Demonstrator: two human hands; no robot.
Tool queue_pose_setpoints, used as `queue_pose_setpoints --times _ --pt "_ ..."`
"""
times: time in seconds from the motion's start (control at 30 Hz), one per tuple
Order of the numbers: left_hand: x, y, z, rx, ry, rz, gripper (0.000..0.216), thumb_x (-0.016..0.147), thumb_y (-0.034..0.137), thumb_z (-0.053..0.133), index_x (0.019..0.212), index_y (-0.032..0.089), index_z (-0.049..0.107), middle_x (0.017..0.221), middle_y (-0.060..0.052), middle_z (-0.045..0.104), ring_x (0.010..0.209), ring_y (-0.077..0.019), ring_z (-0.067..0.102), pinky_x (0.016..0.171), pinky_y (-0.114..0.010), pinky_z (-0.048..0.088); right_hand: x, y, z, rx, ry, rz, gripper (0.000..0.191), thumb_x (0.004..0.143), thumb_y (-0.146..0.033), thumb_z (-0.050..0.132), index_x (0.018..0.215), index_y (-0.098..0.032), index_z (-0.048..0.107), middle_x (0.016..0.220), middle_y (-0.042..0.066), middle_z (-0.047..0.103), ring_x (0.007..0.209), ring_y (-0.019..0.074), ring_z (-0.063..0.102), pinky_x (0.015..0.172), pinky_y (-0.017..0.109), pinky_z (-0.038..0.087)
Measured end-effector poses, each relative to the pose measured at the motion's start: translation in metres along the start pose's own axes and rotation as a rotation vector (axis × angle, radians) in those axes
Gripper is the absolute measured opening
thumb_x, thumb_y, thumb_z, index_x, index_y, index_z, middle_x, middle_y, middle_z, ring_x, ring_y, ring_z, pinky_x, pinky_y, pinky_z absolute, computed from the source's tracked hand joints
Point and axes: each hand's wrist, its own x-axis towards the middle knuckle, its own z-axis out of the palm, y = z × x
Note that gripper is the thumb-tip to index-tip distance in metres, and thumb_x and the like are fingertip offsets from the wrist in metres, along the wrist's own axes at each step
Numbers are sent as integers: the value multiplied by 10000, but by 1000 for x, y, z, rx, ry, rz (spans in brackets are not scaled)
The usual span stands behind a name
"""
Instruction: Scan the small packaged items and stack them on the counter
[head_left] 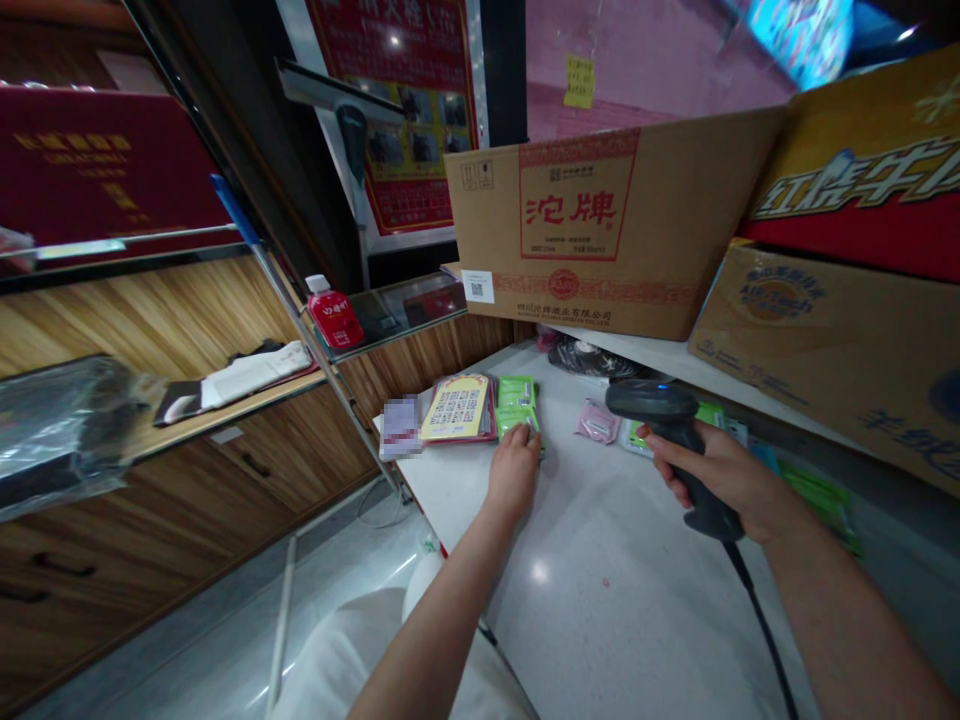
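My right hand (720, 475) is wrapped around the handle of a black barcode scanner (651, 402). The scanner is raised above the white countertop (600, 560), its head pointing left and its cable running down toward me. My left hand (516, 460) is at the near end of the green packets (517, 392), fingers bent over the lower packet's edge. Part of that packet is hidden under the fingers. Just left of the packets lies a stack of booklets or cards with a yellow printed sheet (454, 408) on top.
A pink packet (598, 420) and several green packets (817, 495) lie to the right, partly behind my right hand. Large cardboard boxes (675, 220) stand along the back. On a glass shelf at left is a red bottle (334, 318); wooden drawers (225, 480) are below.
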Motion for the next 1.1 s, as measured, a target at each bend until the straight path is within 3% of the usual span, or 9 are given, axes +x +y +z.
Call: queue_pose_setpoints --times 0.17,0.33,0.43,0.57,0.63,0.77,0.87,0.97,1.1 --pt "1 9 -7 -12 16 -27 269 917 195 492 1151 165 621 1256 -133 580 1195 -241 510 1017 -363 411 3 2 -8 31 44 -27 401 682 -488 751 871 -207 536 520 -86 534 397 69 458 339 175 387" --pt "32 38 -5 -104 12 -17 219 903 218 512 1080 180 635 1079 -97 641 1054 -232 558 934 -339 430 4 0 -15 34 93 1 387 714 -501 731 878 -193 565 524 -77 542 395 62 461 341 169 388" --pt "61 60 4 -147 -22 -147 239 893 268 530 1076 148 627 1047 -118 643 1004 -240 582 876 -330 439 4 -1 -18 52 88 -14 398 712 -520 727 875 -192 573 530 -75 542 398 62 466 344 171 396" --pt "88 81 19 -97 -33 -363 483 842 503 569 1066 79 620 1094 -200 613 1058 -324 558 872 -392 426 7 1 -22 52 77 -17 389 698 -515 738 866 -201 582 537 -74 544 396 67 472 348 180 410" --pt "95 86 24 -97 -43 -419 554 783 543 628 1072 70 613 1141 -217 593 1117 -347 524 907 -407 408 8 1 -24 48 79 -12 367 711 -509 728 853 -203 583 540 -73 546 398 67 475 351 180 411" --pt "101 88 25 -176 -93 -458 511 721 436 717 1071 89 582 1167 -216 593 1157 -345 514 924 -397 397 9 1 -24 68 93 -16 348 720 -499 723 840 -205 580 535 -75 549 392 66 473 349 178 407" --pt "103 87 19 -358 -106 -467 418 730 248 693 1091 109 534 1069 -183 644 1029 -299 602 820 -345 438 8 1 -23 70 95 -10 350 714 -497 728 823 -203 573 521 -75 545 389 68 468 346 180 405" --pt "98 80 14 -579 10 -451 295 766 152 618 1043 143 518 957 -135 671 900 -259 641 742 -323 451 7 2 -22 52 74 -26 347 731 -500 711 834 -200 568 515 -77 537 393 72 465 348 182 403" --pt "71 58 13 -963 289 -384 185 822 192 567 995 187 505 894 -69 663 826 -207 640 722 -307 477 5 1 -17 46 41 -53 369 743 -502 697 918 -200 576 543 -79 539 398 76 473 351 189 404"
